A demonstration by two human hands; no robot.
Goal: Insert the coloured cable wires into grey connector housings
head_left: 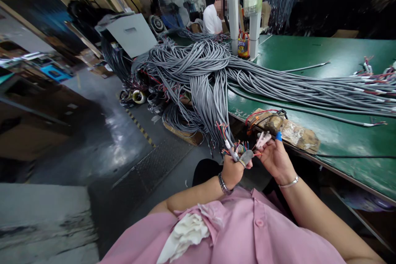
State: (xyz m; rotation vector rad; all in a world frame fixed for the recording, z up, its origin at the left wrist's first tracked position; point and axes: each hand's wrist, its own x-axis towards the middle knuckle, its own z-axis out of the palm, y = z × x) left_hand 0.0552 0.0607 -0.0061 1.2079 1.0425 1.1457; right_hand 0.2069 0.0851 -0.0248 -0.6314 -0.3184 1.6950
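Clamps the left hand [232,170], low in the centre of the frame, around the cable end [229,145]: fingers curled shut, the thumb in a grey cover [246,156] pressed across it. Fans stripped coloured wires [221,128] out just above that fist. Pinches, with the right hand [274,156] just beside the left, a small white connector [262,138] between thumb and fingertips, the other fingers loosely bent, one tipped with a blue cap [279,136]. Cannot tell whether connector and wires touch. Holds both hands in the air, just short of the near edge of the green surface [334,60], close to a worn taped block [293,131] lying on it. Leads the held cable up into a thick bundle of grey cables [210,74] that spills off the surface edge toward the floor. Wears a watch [223,184] on the left wrist and a thin bracelet [289,182] on the right. Places another person [212,18] in a white top at upper centre, behind the bundle.
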